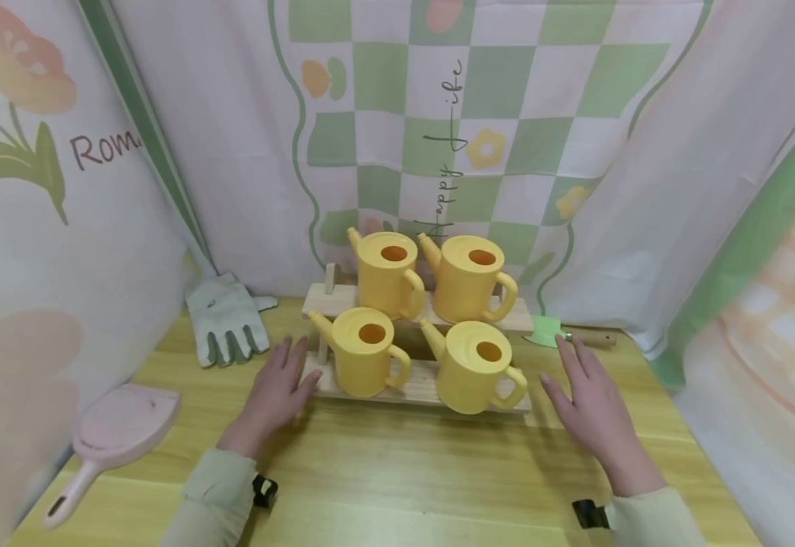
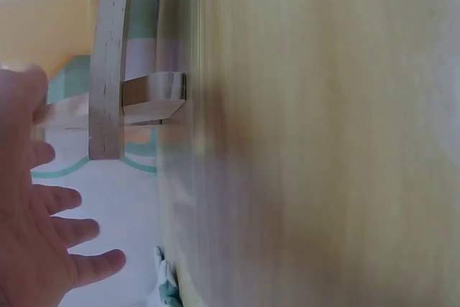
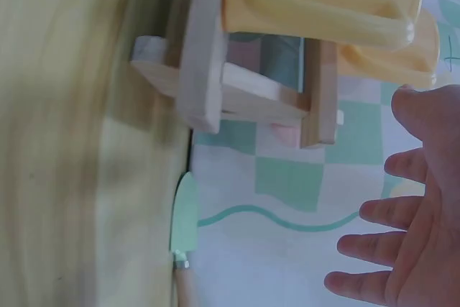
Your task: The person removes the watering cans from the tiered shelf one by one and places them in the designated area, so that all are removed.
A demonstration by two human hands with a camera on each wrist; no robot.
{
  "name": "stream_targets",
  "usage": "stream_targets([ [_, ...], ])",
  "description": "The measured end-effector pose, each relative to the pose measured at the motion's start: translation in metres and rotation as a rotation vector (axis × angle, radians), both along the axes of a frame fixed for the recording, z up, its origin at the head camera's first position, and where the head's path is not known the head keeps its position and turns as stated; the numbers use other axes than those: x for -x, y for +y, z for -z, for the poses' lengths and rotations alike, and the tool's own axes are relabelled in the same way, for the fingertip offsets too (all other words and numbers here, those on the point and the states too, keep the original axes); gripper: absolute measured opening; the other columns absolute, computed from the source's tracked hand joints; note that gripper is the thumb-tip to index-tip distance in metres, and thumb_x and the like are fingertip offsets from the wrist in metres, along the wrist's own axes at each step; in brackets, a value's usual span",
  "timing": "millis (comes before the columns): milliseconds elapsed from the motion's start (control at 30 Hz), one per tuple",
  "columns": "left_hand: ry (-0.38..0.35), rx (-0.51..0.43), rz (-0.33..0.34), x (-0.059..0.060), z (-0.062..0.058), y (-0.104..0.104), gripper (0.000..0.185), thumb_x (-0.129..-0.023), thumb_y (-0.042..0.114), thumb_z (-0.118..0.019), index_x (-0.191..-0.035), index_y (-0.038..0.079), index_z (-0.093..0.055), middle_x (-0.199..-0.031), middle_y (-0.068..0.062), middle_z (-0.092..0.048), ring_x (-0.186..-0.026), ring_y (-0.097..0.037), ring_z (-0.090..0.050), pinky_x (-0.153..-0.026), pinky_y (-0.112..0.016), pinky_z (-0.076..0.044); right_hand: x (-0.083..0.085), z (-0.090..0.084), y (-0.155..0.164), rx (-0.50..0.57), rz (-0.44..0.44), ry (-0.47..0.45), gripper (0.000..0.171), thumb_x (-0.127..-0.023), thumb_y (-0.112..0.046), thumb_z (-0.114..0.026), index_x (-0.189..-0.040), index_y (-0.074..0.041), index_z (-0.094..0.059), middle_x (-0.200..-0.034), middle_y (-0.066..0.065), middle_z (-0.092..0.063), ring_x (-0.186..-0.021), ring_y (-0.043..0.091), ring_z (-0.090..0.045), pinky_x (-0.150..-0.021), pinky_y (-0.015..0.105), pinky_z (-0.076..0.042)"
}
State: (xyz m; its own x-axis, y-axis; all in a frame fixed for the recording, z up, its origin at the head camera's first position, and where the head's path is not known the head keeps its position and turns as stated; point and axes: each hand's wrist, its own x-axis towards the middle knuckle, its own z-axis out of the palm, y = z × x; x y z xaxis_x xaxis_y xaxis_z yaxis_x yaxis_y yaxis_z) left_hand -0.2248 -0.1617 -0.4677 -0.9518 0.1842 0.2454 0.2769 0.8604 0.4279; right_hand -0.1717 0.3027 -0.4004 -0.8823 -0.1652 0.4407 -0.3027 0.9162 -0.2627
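A two-tier wooden rack (image 1: 418, 387) bears yellow watering cans with spouts to the left and handles to the right. On its upper shelf stand a left can (image 1: 378, 285) and a right can (image 1: 457, 289); below them are a lower left can (image 1: 356, 368) and a lower right can (image 1: 462, 380). My left hand (image 1: 277, 391) is beside the rack's left end, fingers spread and holding nothing. At the other end, my right hand (image 1: 596, 406) is likewise spread and bare, near the handle of the lower right can. The right wrist view shows its separated fingers (image 3: 384, 249).
Grey-white work gloves (image 1: 226, 319) lie at the back left of the wooden table (image 1: 404, 479). In front of them is a pink dustpan-like scoop (image 1: 124, 425). A green-bladed trowel (image 1: 546, 332) with a wooden handle lies behind my right hand. Printed curtains (image 1: 233, 152) enclose the table.
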Motion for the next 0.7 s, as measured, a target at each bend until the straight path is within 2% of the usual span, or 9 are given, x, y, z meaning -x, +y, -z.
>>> stream_targets([
  [200,-0.075,-0.046,-0.065,0.006,0.0,0.003,0.063,-0.091,0.047,-0.034,-0.142,0.018,-0.012,-0.144,-0.018,-0.014,-0.128,-0.037,-0.02,-0.097,-0.058,-0.024,0.005,-0.015,-0.007,0.044,-0.024,-0.025,0.062,-0.091,-0.03,-0.046,-0.142,-0.013,-0.014,-0.142,0.021,-0.018,-0.122,0.045,-0.025,-0.09,0.062,-0.026],
  [533,-0.086,-0.085,-0.13,0.018,0.005,0.007,0.055,-0.092,0.04,-0.037,-0.138,0.012,-0.027,-0.129,-0.021,-0.04,-0.113,-0.037,-0.042,-0.09,-0.053,-0.036,0.017,-0.036,-0.019,0.145,-0.062,-0.058,0.059,-0.092,-0.033,-0.044,-0.141,-0.014,-0.019,-0.141,0.016,-0.026,-0.124,0.039,-0.027,-0.094,0.057,-0.026],
  [700,-0.121,-0.111,-0.155,0.024,0.007,0.009,0.051,-0.092,0.04,-0.037,-0.136,0.013,-0.033,-0.126,-0.02,-0.044,-0.11,-0.037,-0.045,-0.087,-0.053,-0.038,0.023,-0.044,-0.025,0.183,-0.068,-0.024,0.056,-0.091,-0.031,-0.046,-0.14,-0.016,-0.022,-0.139,0.013,-0.031,-0.119,0.037,-0.036,-0.092,0.055,-0.031],
])
